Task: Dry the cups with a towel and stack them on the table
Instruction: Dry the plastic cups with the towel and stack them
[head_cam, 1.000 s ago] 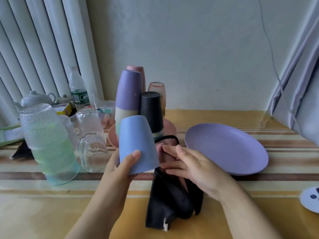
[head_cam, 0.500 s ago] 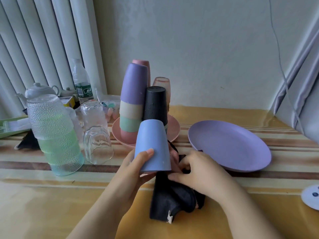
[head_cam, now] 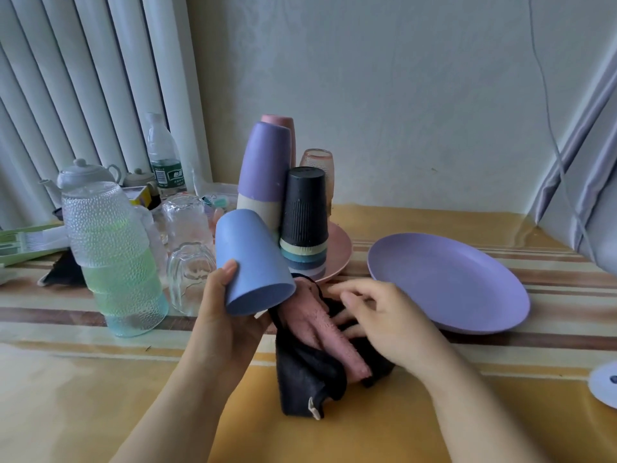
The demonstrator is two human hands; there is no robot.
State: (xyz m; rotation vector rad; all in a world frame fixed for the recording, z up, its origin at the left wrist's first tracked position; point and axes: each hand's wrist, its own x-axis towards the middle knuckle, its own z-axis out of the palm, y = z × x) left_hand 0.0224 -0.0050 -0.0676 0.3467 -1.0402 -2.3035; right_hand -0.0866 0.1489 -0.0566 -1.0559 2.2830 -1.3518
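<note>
One blue cup (head_cam: 252,262) sits upside down and tilted in your left hand (head_cam: 223,324), fingers wrapped round it above the table (head_cam: 100,396). Your right hand (head_cam: 384,320) rests loose-fingered on the black-and-pink towel (head_cam: 314,359) beneath.

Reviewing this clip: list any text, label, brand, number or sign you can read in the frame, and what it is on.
None can be read with confidence.
Clear plastic water bottle with a green label: white characters and a barcode, too blurred to read.
Small yellow box behind the textured glass jug: print too small to read.
Small tag on the black towel: blank or too small to tell.
Cups and plates: no markings visible.
</note>
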